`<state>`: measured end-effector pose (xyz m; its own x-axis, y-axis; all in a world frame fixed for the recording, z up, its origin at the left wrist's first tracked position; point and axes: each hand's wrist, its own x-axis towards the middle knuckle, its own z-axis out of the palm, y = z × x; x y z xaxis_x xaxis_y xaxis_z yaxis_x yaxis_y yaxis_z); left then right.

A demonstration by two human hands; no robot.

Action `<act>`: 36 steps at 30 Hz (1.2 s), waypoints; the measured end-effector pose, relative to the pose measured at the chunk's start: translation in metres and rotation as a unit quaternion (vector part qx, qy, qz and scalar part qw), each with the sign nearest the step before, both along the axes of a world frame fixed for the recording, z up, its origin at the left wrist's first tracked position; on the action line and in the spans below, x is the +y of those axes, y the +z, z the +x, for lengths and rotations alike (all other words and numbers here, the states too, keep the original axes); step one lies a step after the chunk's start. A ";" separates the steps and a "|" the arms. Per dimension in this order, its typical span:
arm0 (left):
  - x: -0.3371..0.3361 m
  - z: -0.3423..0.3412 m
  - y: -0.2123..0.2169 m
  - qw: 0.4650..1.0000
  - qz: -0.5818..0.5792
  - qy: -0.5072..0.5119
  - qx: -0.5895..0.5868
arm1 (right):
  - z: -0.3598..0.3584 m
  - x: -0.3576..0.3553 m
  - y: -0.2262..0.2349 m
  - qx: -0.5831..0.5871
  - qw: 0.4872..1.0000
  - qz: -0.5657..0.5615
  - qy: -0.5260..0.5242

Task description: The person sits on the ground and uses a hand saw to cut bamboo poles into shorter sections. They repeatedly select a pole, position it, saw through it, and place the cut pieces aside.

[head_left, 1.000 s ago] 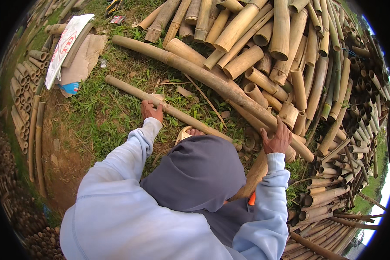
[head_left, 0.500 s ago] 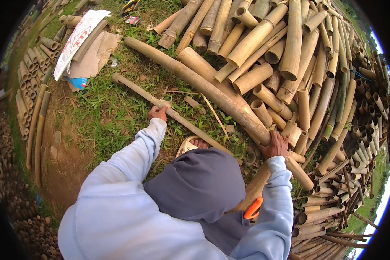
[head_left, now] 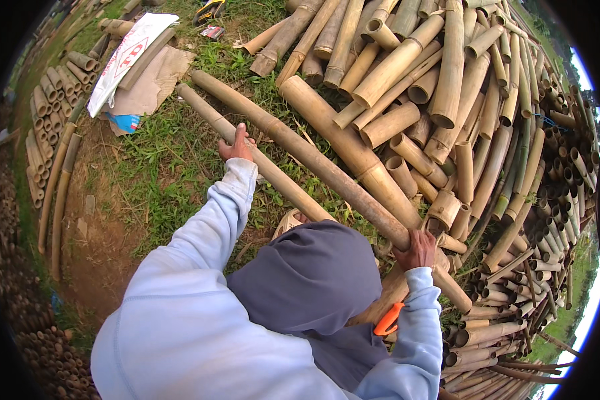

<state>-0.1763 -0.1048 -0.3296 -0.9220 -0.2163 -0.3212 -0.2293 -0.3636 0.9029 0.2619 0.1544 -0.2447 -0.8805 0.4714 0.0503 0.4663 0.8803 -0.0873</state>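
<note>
My left hand (head_left: 237,145) is closed around a slim bamboo pole (head_left: 283,179), which slants from the upper left toward my dark-clothed knee; its near end is hidden behind the knee. Beside it, roughly parallel, runs a longer bamboo pole (head_left: 313,159). My right hand (head_left: 417,251) grips that pole's near end, with part of the fingers hidden. Just right of this pole lies a thicker bamboo length (head_left: 340,137). An orange handle (head_left: 389,320) shows between my knee and right forearm; the rest of that tool is hidden.
A large heap of cut bamboo pieces (head_left: 407,60) fills the right side. More bamboo is stacked at the left (head_left: 47,100). A white printed sack (head_left: 130,60) and cardboard (head_left: 157,83) lie at the upper left. A yellow-and-black tool (head_left: 209,12) rests on the grass.
My left hand has raised the slim pole and brought it up beside the longer one. My right hand and the longer pole's near end have shifted slightly down and left.
</note>
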 end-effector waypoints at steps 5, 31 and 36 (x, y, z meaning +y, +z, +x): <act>0.030 -0.057 0.014 0.998 0.006 -0.025 0.053 | -0.001 -0.003 0.011 -0.034 0.999 0.007 -0.003; 0.053 -0.157 -0.028 0.995 0.062 0.000 -0.073 | -0.004 -0.011 0.019 -0.023 0.999 -0.009 -0.029; 0.005 -0.203 -0.061 0.995 0.052 -0.002 -0.081 | -0.020 -0.014 0.011 0.020 1.000 -0.011 0.010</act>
